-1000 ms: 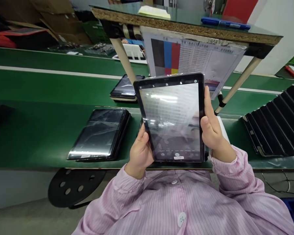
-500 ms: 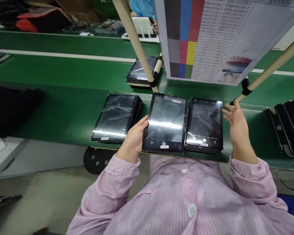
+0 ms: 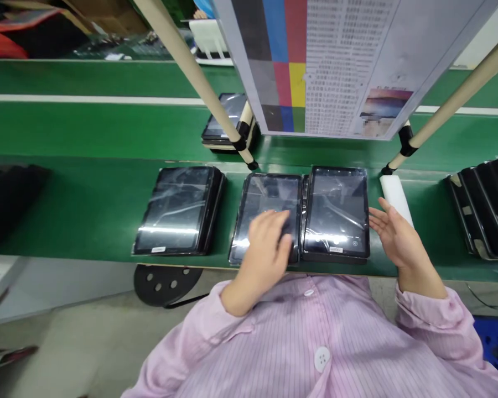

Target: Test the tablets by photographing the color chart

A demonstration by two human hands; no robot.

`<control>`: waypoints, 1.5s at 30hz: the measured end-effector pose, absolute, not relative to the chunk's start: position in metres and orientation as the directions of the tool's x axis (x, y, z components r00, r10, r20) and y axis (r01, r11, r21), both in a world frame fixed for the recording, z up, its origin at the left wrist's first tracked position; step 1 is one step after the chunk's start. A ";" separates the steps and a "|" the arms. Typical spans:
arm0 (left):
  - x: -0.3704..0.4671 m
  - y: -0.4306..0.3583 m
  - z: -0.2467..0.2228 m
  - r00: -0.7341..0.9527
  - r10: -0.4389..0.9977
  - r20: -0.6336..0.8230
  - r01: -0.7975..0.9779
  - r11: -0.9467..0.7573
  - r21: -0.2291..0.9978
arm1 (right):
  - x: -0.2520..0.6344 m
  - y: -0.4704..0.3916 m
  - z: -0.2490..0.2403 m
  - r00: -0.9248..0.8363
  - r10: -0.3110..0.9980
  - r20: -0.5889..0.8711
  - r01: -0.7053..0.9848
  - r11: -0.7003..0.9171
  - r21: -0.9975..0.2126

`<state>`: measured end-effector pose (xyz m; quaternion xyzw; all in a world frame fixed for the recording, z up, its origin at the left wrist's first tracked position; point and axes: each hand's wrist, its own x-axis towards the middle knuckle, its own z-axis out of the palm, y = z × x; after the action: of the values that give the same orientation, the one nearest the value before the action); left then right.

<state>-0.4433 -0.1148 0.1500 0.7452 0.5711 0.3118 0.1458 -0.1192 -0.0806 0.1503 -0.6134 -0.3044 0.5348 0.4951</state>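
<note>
Three groups of black tablets lie along the near edge of the green bench. My left hand [image 3: 266, 249] hovers over or rests on the middle tablet [image 3: 269, 196], covering its lower part; whether it touches the glass I cannot tell. Its fingers are stretched out and grip nothing. Just right of it, a lit tablet [image 3: 337, 207] with a small white label lies on top of a stack. My right hand [image 3: 396, 235] is open beside that stack's right edge, fingertips close to it. Further left sits another tablet stack [image 3: 174, 207] under glossy film.
A printed test chart [image 3: 332, 72] hangs ahead on beige poles [image 3: 191, 72]. Behind the left pole is another tablet stack [image 3: 226, 119]. A white bar [image 3: 397, 196] lies beyond my right hand. Dark tablets [image 3: 485, 204] stand in a row at right. A black stool [image 3: 166, 284] is below the bench.
My left hand has let go of the tablet edge it gripped and moved right, over the middle tablet. My right hand has lowered slightly, uncovering the white bar. The view has shifted.
</note>
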 end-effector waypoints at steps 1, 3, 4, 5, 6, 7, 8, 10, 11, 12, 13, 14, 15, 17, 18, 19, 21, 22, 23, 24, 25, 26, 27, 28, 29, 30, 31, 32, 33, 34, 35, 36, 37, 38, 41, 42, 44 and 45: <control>-0.428 -0.114 0.154 0.235 0.944 0.230 0.769 -0.325 0.550 | -0.121 -0.079 0.152 0.258 0.903 -0.343 -0.192 -0.300 -0.934; -0.403 -0.109 0.160 0.314 0.947 0.069 0.793 -0.301 0.529 | -0.127 -0.076 0.154 0.291 0.912 -0.289 -0.227 -0.227 -0.947; -0.395 -0.106 0.163 0.325 0.946 -0.002 0.804 -0.276 0.528 | -0.131 -0.074 0.154 0.286 0.923 -0.258 -0.226 -0.196 -0.954; -0.390 -0.103 0.165 0.336 0.940 -0.059 0.806 -0.255 0.534 | -0.136 -0.073 0.153 0.263 0.937 -0.232 -0.217 -0.177 -0.960; -0.387 -0.100 0.166 0.348 0.932 -0.100 0.802 -0.241 0.547 | -0.141 -0.071 0.152 0.225 0.951 -0.213 -0.201 -0.168 -0.965; -0.387 -0.097 0.168 0.360 0.924 -0.129 0.792 -0.230 0.565 | -0.146 -0.070 0.149 0.180 0.963 -0.201 -0.182 -0.169 -0.969; -0.388 -0.095 0.169 0.371 0.917 -0.146 0.779 -0.221 0.586 | -0.150 -0.068 0.147 0.142 0.970 -0.197 -0.162 -0.173 -0.971; -0.394 -0.090 0.170 0.386 0.909 -0.160 0.745 -0.204 0.635 | -0.156 -0.066 0.141 0.119 0.973 -0.195 -0.123 -0.181 -0.976; -0.398 -0.088 0.169 0.387 0.908 -0.163 0.727 -0.191 0.660 | -0.157 -0.065 0.139 0.127 0.972 -0.197 -0.105 -0.185 -0.977; -0.401 -0.086 0.167 0.380 0.910 -0.167 0.710 -0.171 0.683 | -0.157 -0.064 0.137 0.134 0.971 -0.199 -0.085 -0.189 -0.978; -0.405 -0.084 0.165 0.367 0.915 -0.171 0.692 -0.145 0.707 | -0.156 -0.065 0.137 0.141 0.971 -0.195 -0.057 -0.188 -0.980; -0.408 -0.083 0.163 0.345 0.923 -0.169 0.669 -0.116 0.734 | -0.155 -0.067 0.138 0.152 0.973 -0.176 -0.023 -0.174 -0.984; -0.411 -0.083 0.161 0.317 0.935 -0.160 0.637 -0.085 0.766 | -0.154 -0.070 0.140 0.161 0.977 -0.141 0.013 -0.145 -0.989; -0.415 -0.085 0.158 0.265 0.956 -0.123 0.524 -0.036 0.851 | -0.153 -0.080 0.149 0.167 0.986 -0.030 0.061 -0.041 -0.997; -0.416 -0.088 0.158 0.263 0.960 -0.094 0.440 -0.033 0.897 | -0.154 -0.085 0.155 0.159 0.987 0.034 0.074 0.022 -0.997; -0.416 -0.091 0.159 0.273 0.961 -0.051 0.345 -0.048 0.938 | -0.156 -0.090 0.162 0.146 0.985 0.094 0.077 0.084 -0.994; -0.416 -0.100 0.163 0.277 0.958 0.074 0.171 -0.125 0.977 | -0.163 -0.097 0.174 0.113 0.976 0.187 0.046 0.183 -0.982; -0.416 -0.104 0.167 0.247 0.956 0.155 0.121 -0.189 0.974 | -0.168 -0.097 0.180 0.100 0.972 0.215 0.010 0.215 -0.977; -0.417 -0.108 0.170 0.195 0.952 0.237 0.108 -0.261 0.959 | -0.174 -0.096 0.185 0.084 0.970 0.226 -0.035 0.230 -0.973; -0.417 -0.111 0.173 0.131 0.941 0.313 0.129 -0.329 0.935 | -0.181 -0.092 0.188 0.062 0.973 0.224 -0.086 0.228 -0.970; -0.418 -0.113 0.176 0.070 0.922 0.380 0.175 -0.387 0.905 | -0.187 -0.087 0.192 0.034 0.976 0.213 -0.137 0.216 -0.967; -0.419 -0.114 0.179 0.024 0.899 0.437 0.233 -0.430 0.872 | -0.192 -0.080 0.194 -0.004 0.981 0.195 -0.178 0.191 -0.965; -0.420 -0.114 0.181 -0.010 0.876 0.481 0.296 -0.457 0.839 | -0.197 -0.073 0.197 -0.045 0.983 0.176 -0.208 0.163 -0.965; -0.421 -0.114 0.183 -0.032 0.858 0.512 0.356 -0.469 0.808 | -0.202 -0.067 0.200 -0.086 0.983 0.160 -0.228 0.137 -0.964; -0.422 -0.113 0.184 -0.046 0.846 0.531 0.413 -0.468 0.781 | -0.205 -0.061 0.202 -0.121 0.981 0.149 -0.243 0.117 -0.963; -0.423 -0.113 0.186 -0.051 0.840 0.540 0.463 -0.459 0.758 | -0.207 -0.057 0.204 -0.149 0.978 0.143 -0.254 0.102 -0.962; -0.424 -0.112 0.187 -0.051 0.841 0.539 0.505 -0.444 0.740 | -0.209 -0.053 0.206 -0.169 0.976 0.139 -0.259 0.092 -0.962; -0.424 -0.112 0.188 -0.048 0.843 0.535 0.536 -0.430 0.726 | -0.210 -0.050 0.208 -0.177 0.975 0.136 -0.257 0.088 -0.962; -0.425 -0.111 0.189 -0.044 0.845 0.532 0.560 -0.420 0.714 | -0.211 -0.049 0.209 -0.173 0.976 0.134 -0.246 0.089 -0.965; -0.425 -0.111 0.190 -0.042 0.846 0.531 0.576 -0.414 0.705 | -0.212 -0.047 0.210 -0.163 0.978 0.129 -0.223 0.091 -0.971; -0.425 -0.111 0.190 -0.041 0.847 0.531 0.586 -0.410 0.699 | -0.213 -0.046 0.210 -0.148 0.981 0.123 -0.192 0.094 -0.977; -0.425 -0.111 0.190 -0.040 0.846 0.531 0.592 -0.408 0.695 | -0.214 -0.045 0.210 -0.132 0.984 0.119 -0.158 0.097 -0.983; -0.424 -0.110 0.190 -0.040 0.847 0.531 0.594 -0.407 0.694 | -0.215 -0.045 0.210 -0.119 0.986 0.117 -0.131 0.101 -0.986; -0.423 -0.110 0.189 -0.045 0.848 0.527 0.592 -0.403 0.698 | -0.216 -0.044 0.210 -0.112 0.987 0.118 -0.113 0.106 -0.988; -0.421 -0.109 0.186 -0.087 0.863 0.498 0.577 -0.364 0.731 | -0.218 -0.043 0.208 -0.111 0.986 0.126 -0.093 0.116 -0.989; -0.421 -0.108 0.186 -0.104 0.868 0.486 0.570 -0.348 0.744 | -0.218 -0.043 0.208 -0.111 0.986 0.125 -0.082 0.116 -0.990; -0.420 -0.108 0.184 -0.126 0.873 0.472 0.561 -0.329 0.760 | -0.219 -0.043 0.208 -0.106 0.986 0.127 -0.059 0.121 -0.991; -0.420 -0.107 0.183 -0.129 0.873 0.471 0.557 -0.329 0.763 | -0.219 -0.043 0.208 -0.103 0.986 0.132 -0.058 0.126 -0.990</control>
<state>-0.4197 -0.1073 0.1834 0.6411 0.5576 0.5035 0.1568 -0.2192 -0.0433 0.2079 -0.4263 -0.5443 0.5051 0.5165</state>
